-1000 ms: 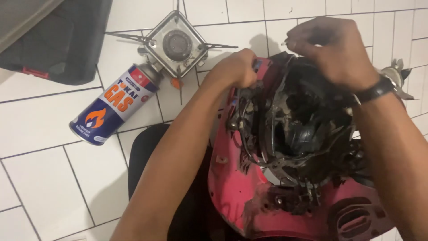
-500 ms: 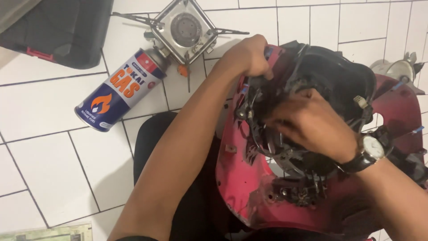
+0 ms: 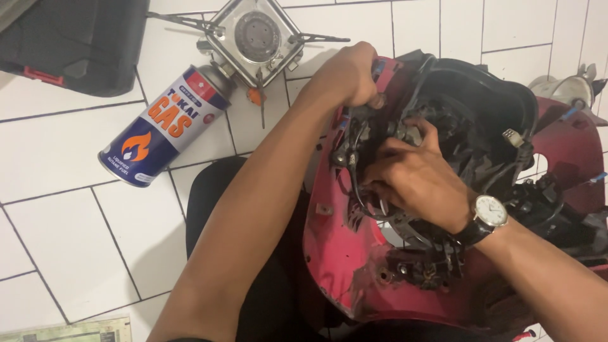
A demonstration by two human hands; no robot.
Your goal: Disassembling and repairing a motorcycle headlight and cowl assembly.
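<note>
Red plastic, scuffed and dirty on the inside: that is the scooter body panel (image 3: 342, 266) I have across my lap, over the white tiled floor (image 3: 57, 234). Black wiring (image 3: 354, 183) and a black housing (image 3: 487, 120) sit in its hollow. My left hand (image 3: 348, 76) is clenched on the panel's upper edge, gripping it where the wires bunch. My right hand (image 3: 411, 177), with a wristwatch (image 3: 491, 212) on it, lies over the wiring with fingers curled into it; I cannot tell whether they pinch a wire or only press. Just beyond the left hand stands a small camping stove (image 3: 253, 38), joined to a blue gas canister (image 3: 164, 130) lying on its side. A black case (image 3: 76, 44) rests at the far left corner.
</note>
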